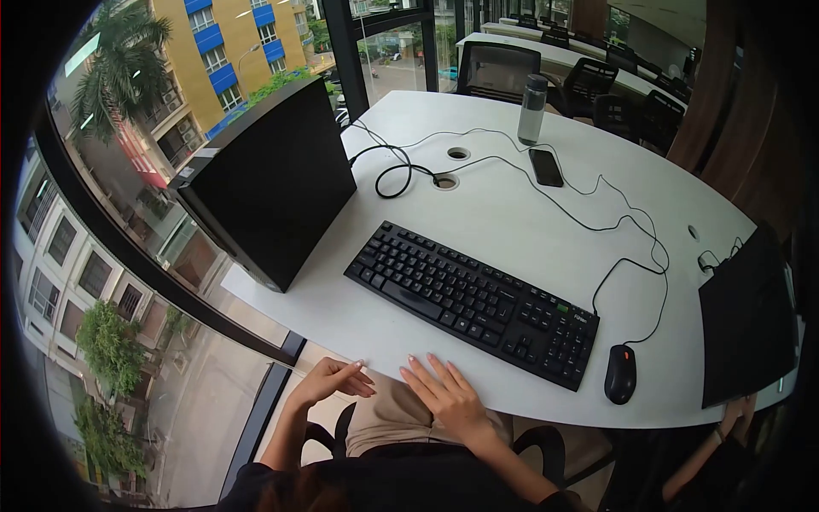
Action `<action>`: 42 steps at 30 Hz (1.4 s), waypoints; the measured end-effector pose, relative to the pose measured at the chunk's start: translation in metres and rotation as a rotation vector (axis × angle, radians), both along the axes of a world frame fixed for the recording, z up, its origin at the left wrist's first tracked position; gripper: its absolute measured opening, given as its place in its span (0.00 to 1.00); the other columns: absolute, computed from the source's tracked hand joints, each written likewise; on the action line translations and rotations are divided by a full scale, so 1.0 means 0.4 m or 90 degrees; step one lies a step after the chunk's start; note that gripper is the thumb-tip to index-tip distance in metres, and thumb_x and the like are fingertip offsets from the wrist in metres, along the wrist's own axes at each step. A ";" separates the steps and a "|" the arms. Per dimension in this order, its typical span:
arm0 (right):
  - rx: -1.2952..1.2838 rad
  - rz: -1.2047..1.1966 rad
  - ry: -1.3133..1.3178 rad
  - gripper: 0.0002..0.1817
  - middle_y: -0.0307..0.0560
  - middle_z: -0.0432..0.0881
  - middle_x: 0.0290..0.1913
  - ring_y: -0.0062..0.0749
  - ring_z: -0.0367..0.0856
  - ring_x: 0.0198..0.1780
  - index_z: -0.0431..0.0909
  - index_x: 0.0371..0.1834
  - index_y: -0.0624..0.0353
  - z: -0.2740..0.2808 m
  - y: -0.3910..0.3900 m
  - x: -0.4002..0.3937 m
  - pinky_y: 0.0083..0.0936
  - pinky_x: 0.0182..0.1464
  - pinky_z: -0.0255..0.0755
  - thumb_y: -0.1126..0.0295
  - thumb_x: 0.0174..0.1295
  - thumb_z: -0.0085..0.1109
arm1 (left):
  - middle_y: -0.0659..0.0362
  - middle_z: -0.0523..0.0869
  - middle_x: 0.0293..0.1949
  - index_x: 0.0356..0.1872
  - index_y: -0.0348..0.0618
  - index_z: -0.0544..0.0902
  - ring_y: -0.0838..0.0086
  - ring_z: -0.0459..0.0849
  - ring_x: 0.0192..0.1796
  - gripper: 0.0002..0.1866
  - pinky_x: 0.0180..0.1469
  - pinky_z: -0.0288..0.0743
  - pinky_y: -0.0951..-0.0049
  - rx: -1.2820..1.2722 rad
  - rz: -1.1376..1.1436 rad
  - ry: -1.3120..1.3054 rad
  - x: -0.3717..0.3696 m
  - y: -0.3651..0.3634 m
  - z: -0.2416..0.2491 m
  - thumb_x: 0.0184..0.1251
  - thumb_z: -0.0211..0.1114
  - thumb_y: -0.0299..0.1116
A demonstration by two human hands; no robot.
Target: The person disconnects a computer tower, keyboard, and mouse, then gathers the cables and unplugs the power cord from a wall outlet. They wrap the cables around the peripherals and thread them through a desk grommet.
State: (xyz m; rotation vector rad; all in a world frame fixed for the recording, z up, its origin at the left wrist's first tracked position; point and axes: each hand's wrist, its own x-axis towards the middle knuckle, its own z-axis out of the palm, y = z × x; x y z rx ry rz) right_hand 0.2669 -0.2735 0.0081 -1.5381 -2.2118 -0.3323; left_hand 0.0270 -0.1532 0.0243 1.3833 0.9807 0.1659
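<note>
My right hand (448, 398) lies flat with fingers spread at the near edge of the white table (503, 213), holding nothing. Just left of it, off the edge and above my lap, my left hand (334, 379) is loosely bent, thumb and fingers apart, with nothing visible in it. Beyond both hands a black keyboard (478, 299) lies at a slant, touched by neither. To its right rests a black wired mouse (620, 374). A black computer tower (273, 183) stands upright at the table's left side.
A clear bottle (532, 111) stands at the back beside a dark phone (546, 167). Black cables (597, 229) run across the tabletop past two round cable holes. At right, another person's hand (735, 416) is beside a black laptop-like panel (749, 320). Windows line the left.
</note>
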 end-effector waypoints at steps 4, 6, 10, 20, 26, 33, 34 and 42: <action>-0.116 0.084 0.058 0.28 0.45 0.66 0.69 0.44 0.64 0.69 0.67 0.67 0.51 0.047 -0.005 0.026 0.38 0.67 0.61 0.68 0.60 0.53 | 0.52 0.87 0.29 0.38 0.30 0.82 0.72 0.87 0.32 0.19 0.38 0.79 0.78 0.170 0.172 -0.238 -0.023 0.006 0.030 0.76 0.50 0.38; -0.206 0.140 0.095 0.30 0.46 0.65 0.69 0.44 0.62 0.70 0.65 0.68 0.51 0.101 -0.011 0.044 0.39 0.69 0.59 0.67 0.59 0.57 | 0.54 0.87 0.27 0.38 0.31 0.82 0.76 0.86 0.30 0.17 0.36 0.77 0.79 0.315 0.275 -0.235 -0.010 0.029 0.050 0.75 0.52 0.36; -0.266 0.202 0.156 0.33 0.51 0.65 0.68 0.45 0.61 0.71 0.62 0.70 0.52 0.185 0.023 0.099 0.38 0.69 0.57 0.65 0.60 0.60 | 0.53 0.87 0.38 0.45 0.34 0.82 0.71 0.86 0.43 0.11 0.48 0.77 0.72 0.625 0.473 -0.159 -0.002 0.089 0.042 0.68 0.60 0.30; -0.237 -0.079 0.091 0.55 0.68 0.52 0.72 0.60 0.48 0.74 0.47 0.75 0.60 0.144 0.442 0.146 0.52 0.72 0.44 0.33 0.55 0.55 | 0.45 0.49 0.71 0.74 0.45 0.40 0.51 0.48 0.74 0.63 0.70 0.53 0.53 0.701 0.811 -0.036 -0.061 0.309 -0.003 0.44 0.79 0.44; -0.364 0.004 0.165 0.61 0.64 0.59 0.70 0.53 0.59 0.71 0.49 0.73 0.67 0.118 0.564 0.160 0.43 0.69 0.56 0.32 0.46 0.63 | 0.39 0.57 0.65 0.74 0.40 0.33 0.50 0.61 0.68 0.71 0.69 0.57 0.60 0.681 0.743 -0.015 -0.098 0.370 0.013 0.38 0.82 0.45; -0.309 0.103 0.206 0.59 0.64 0.62 0.68 0.51 0.61 0.70 0.53 0.71 0.69 0.102 0.555 0.184 0.37 0.69 0.58 0.36 0.46 0.66 | 0.44 0.65 0.59 0.75 0.44 0.34 0.56 0.70 0.60 0.66 0.62 0.67 0.65 0.718 0.738 -0.018 -0.097 0.397 -0.026 0.44 0.80 0.36; -0.313 0.111 0.213 0.59 0.64 0.61 0.69 0.51 0.61 0.70 0.53 0.71 0.69 0.103 0.552 0.181 0.37 0.69 0.57 0.36 0.46 0.66 | 0.45 0.65 0.59 0.75 0.44 0.34 0.55 0.70 0.60 0.66 0.62 0.67 0.65 0.709 0.735 -0.021 -0.092 0.397 -0.023 0.44 0.80 0.36; -0.314 0.162 0.181 0.58 0.64 0.57 0.70 0.51 0.57 0.72 0.52 0.71 0.69 0.085 0.585 0.156 0.39 0.72 0.52 0.35 0.48 0.63 | 0.43 0.63 0.64 0.75 0.42 0.37 0.56 0.68 0.63 0.64 0.64 0.64 0.64 0.698 0.741 -0.033 -0.077 0.380 -0.011 0.45 0.79 0.40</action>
